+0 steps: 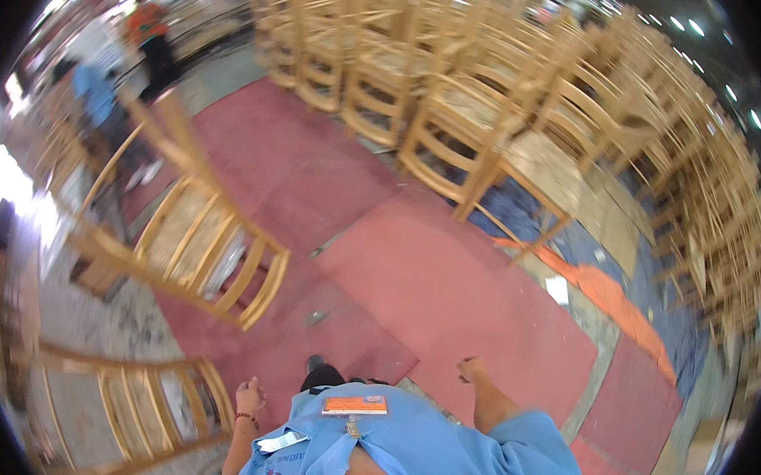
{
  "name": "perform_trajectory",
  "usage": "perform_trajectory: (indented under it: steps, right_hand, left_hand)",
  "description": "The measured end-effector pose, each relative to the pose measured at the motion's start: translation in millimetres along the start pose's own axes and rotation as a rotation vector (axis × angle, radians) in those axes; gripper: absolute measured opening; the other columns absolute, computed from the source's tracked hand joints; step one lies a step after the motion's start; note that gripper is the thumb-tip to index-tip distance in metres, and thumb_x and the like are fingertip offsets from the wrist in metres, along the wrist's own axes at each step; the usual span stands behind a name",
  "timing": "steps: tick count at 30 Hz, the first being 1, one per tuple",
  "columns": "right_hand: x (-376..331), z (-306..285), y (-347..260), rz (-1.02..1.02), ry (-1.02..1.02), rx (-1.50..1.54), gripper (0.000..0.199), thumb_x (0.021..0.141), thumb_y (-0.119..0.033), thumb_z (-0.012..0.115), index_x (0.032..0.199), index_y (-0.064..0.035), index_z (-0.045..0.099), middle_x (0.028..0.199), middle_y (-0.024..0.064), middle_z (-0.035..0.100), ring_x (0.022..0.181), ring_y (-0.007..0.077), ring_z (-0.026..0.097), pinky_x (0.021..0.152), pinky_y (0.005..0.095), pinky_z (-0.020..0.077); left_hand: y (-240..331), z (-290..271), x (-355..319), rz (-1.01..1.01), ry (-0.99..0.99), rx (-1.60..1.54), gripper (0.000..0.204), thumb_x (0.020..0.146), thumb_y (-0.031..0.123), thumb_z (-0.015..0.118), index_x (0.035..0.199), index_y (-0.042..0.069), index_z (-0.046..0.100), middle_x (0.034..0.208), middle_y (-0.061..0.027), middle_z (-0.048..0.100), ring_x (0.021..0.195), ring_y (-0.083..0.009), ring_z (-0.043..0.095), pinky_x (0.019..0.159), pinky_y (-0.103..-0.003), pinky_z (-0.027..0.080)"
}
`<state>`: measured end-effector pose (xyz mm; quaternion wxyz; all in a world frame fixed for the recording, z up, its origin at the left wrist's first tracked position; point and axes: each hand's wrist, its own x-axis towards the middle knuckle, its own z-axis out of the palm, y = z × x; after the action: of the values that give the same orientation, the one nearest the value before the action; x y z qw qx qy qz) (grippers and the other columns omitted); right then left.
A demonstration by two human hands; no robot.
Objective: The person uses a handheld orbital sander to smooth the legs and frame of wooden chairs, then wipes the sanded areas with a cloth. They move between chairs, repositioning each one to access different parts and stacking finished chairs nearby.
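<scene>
My left hand (250,397), with a beaded bracelet at the wrist, hangs low beside my body, its fingers curled in and nothing seen in them. Closest to it is the curved back of a light wooden chair (148,402), which it does not appear to touch. My right hand (472,370) hangs over the red mat (447,285), loosely closed and holding nothing. Ahead to the left, another wooden chair (193,235) with a slatted back is tilted in view. One of my feet (314,363) shows on the matting.
Many stacked wooden chairs (448,137) line the far side and the right. An orange cloth (603,295) lies along blue sheeting (688,343) on the right. A person in blue (93,94) and another in an orange top (146,23) are at the far left.
</scene>
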<state>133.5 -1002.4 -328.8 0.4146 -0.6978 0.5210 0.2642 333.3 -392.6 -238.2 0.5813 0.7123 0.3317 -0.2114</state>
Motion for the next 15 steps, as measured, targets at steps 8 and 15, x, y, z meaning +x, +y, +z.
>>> perform_trajectory:
  steps: [8, 15]
  right_hand:
    - [-49, -31, -28, 0.088, 0.032, 0.627, 0.041, 0.092, -0.02, 0.063, 0.128, -0.0016, 0.06, 0.107, 0.0133, 0.067, 0.08, 0.0235, 0.069, 0.066, 0.0371, 0.0579]
    - [-18, -114, -32, 0.196, 0.207, 0.725, 0.04, 0.091, -0.02, 0.062, 0.127, -0.0022, 0.06, 0.107, 0.0118, 0.068, 0.079, 0.0209, 0.068, 0.064, 0.0356, 0.0562]
  left_hand:
    - [106, 187, 108, 0.072, -0.423, 0.518, 0.024, 0.095, 0.028, 0.062, 0.094, 0.004, 0.06, 0.073, -0.0072, 0.063, 0.057, -0.0159, 0.06, 0.045, -0.032, 0.047]
    - [119, 340, 190, 0.225, -0.553, 1.052, 0.033, 0.088, 0.029, 0.068, 0.1, -0.002, 0.065, 0.08, -0.0158, 0.068, 0.07, -0.0277, 0.066, 0.063, -0.039, 0.055]
